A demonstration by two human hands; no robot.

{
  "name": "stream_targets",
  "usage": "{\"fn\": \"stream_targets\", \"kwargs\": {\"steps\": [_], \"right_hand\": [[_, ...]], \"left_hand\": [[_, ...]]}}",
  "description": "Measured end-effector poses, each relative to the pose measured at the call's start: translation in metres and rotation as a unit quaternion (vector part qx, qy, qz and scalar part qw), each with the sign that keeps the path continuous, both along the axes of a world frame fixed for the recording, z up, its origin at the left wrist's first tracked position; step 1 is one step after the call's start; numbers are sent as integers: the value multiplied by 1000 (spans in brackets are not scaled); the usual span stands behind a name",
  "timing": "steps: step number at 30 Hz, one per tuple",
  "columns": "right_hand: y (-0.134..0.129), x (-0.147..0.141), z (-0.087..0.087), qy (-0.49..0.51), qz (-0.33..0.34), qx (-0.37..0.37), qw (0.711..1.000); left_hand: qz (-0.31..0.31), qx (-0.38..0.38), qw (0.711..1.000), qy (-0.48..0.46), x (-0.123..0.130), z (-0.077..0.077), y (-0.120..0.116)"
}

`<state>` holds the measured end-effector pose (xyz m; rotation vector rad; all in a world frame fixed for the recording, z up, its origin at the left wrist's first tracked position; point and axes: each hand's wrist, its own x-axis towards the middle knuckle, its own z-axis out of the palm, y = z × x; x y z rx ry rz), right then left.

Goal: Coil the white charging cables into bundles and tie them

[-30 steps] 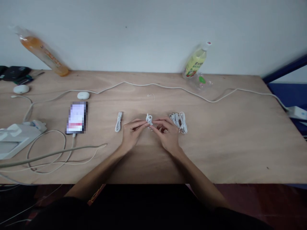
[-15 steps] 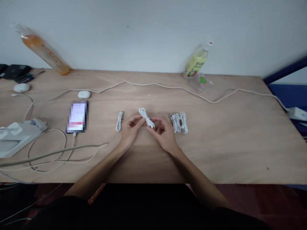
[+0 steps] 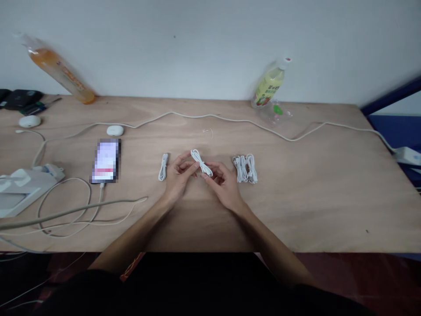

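Note:
A coiled white cable point(image 3: 201, 163), gathered at its middle, is held up between my two hands over the wooden table. My left hand point(image 3: 179, 175) pinches it near the middle with thumb and fingers. At its lower right end, my right hand point(image 3: 224, 182) grips the loops. To the left of my left hand lies another bundled white cable point(image 3: 163, 167). Several more bundled white cables point(image 3: 244, 169) lie side by side just right of my right hand. Small pale twist-tie-like scraps point(image 3: 208, 131) rest beyond my hands.
On the left are a phone point(image 3: 105, 161) with a charging cord, white earbud cases point(image 3: 115, 130), and a white power strip point(image 3: 29, 184). An orange drink bottle point(image 3: 61, 74) and a yellow-green bottle point(image 3: 269, 85) lean by the wall. A long white cord point(image 3: 210, 116) crosses the table.
My hands stay in nearly the same place. My left fingers have shifted slightly around the coiled cable, which has barely turned.

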<state>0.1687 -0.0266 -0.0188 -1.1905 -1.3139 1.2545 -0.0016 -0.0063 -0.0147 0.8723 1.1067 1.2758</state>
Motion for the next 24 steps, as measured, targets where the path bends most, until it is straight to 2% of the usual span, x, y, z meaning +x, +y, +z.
{"fn": "stream_targets", "kwargs": {"steps": [4, 8, 18, 24], "right_hand": [[3, 2, 1, 86, 38, -56, 994], [6, 4, 4, 102, 25, -81, 991], [7, 2, 5, 91, -41, -66, 993], [6, 1, 4, 65, -35, -36, 997]], "left_hand": [[2, 4, 1000, 1, 1, 0, 0], [-13, 24, 1000, 10, 1, 0, 0], [-60, 62, 995, 43, 4, 6, -6], [-73, 73, 988, 113, 4, 3, -7]]}}
